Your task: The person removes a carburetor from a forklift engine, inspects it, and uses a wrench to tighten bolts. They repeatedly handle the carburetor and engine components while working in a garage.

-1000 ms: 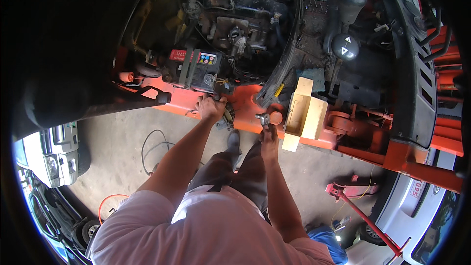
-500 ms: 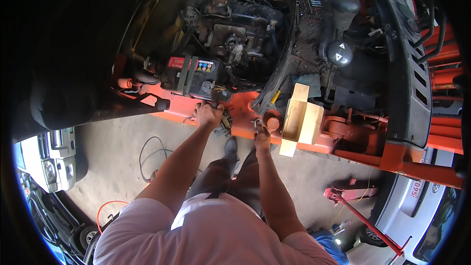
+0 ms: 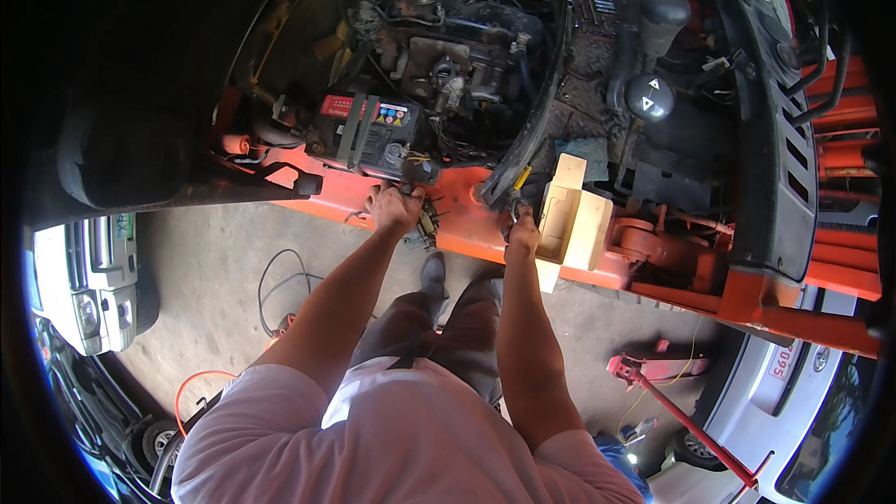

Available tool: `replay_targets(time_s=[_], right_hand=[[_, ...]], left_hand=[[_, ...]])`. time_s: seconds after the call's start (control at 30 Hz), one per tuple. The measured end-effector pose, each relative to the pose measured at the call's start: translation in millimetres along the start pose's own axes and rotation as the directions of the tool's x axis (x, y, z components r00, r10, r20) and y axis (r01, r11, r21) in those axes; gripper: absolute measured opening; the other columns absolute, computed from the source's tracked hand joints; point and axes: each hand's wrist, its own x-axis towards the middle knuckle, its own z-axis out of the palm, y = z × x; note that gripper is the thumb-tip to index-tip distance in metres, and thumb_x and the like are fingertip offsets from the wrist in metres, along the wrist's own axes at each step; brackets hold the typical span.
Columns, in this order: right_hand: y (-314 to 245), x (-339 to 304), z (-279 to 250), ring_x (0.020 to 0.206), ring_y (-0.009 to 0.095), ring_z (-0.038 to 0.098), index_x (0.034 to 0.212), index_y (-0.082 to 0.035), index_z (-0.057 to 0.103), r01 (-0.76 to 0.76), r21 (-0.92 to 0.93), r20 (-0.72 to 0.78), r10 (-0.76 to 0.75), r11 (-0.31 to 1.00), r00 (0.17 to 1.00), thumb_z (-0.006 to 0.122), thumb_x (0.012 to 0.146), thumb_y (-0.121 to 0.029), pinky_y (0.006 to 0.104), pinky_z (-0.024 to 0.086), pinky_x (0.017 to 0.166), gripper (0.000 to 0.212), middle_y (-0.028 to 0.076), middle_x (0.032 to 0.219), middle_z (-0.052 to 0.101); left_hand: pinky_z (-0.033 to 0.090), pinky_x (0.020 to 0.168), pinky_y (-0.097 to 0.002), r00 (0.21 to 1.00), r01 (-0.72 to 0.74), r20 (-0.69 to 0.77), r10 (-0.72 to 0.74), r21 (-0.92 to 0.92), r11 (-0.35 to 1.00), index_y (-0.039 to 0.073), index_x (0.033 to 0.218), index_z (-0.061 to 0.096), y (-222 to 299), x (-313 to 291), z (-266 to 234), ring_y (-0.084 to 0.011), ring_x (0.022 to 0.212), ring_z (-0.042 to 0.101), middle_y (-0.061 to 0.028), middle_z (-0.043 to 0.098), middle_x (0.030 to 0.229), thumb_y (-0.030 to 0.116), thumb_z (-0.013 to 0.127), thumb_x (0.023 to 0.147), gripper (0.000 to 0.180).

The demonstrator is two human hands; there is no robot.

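Observation:
My left hand [image 3: 394,208] has its fingers curled at the orange frame edge [image 3: 462,219], just below the black battery [image 3: 373,145] with its red-and-white label. What those fingers grip, if anything, is hidden. Beside them hangs a small dirty metal part [image 3: 427,224] with wires. My right hand [image 3: 523,229] is closed round a small metal tool [image 3: 515,209], whose kind I cannot make out. It is above the frame, touching or close to the left side of an open cream cardboard box [image 3: 593,229]. A yellow-handled tool [image 3: 523,177] lies just beyond it.
An exposed engine [image 3: 448,75] fills the bay ahead. Black levers [image 3: 650,98] and a row of sockets [image 3: 602,0] are at the right. On the floor behind stand a red floor jack [image 3: 644,373] and a hose [image 3: 266,294]. Parked vehicles flank me.
My right hand has moved right and forward with the metal tool, toward the cardboard box, and now covers the round orange cap. My left hand has stayed nearly in place.

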Motion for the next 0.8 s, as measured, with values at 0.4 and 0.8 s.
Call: replay_targets(time_s=[0.4,0.8], right_hand=[[-60.5,-62.3,-29.7,0.054,0.013,0.052,0.089,-0.012,0.065,-0.105,0.101,0.157,0.089,0.989,0.984,0.054,0.093,-0.041,0.0291,0.042,0.047,0.031,0.000,0.067,0.055],[-82.1,-14.6,28.0,0.115,0.049,0.056,0.131,-0.002,0.038,0.261,-0.588,-0.050,-0.357,0.766,0.933,0.063,0.076,-0.006,0.0509,0.048,0.099,0.061,0.028,0.126,0.052]], left_hand=[[0.035,0.106,-0.0483,1.000,0.008,0.002,-0.008,0.003,1.000,0.004,0.111,0.071,-1.8,3.1,5.1,-0.0343,0.125,0.048,-0.0133,0.060,0.130,0.055,0.053,0.083,0.060],[0.033,0.107,-0.0517,1.000,0.001,-0.018,-0.002,-0.063,0.998,-0.001,0.115,0.067,-8.6,3.3,12.2,-0.0378,0.125,0.047,-0.0183,0.059,0.131,0.057,0.057,0.080,0.069]])
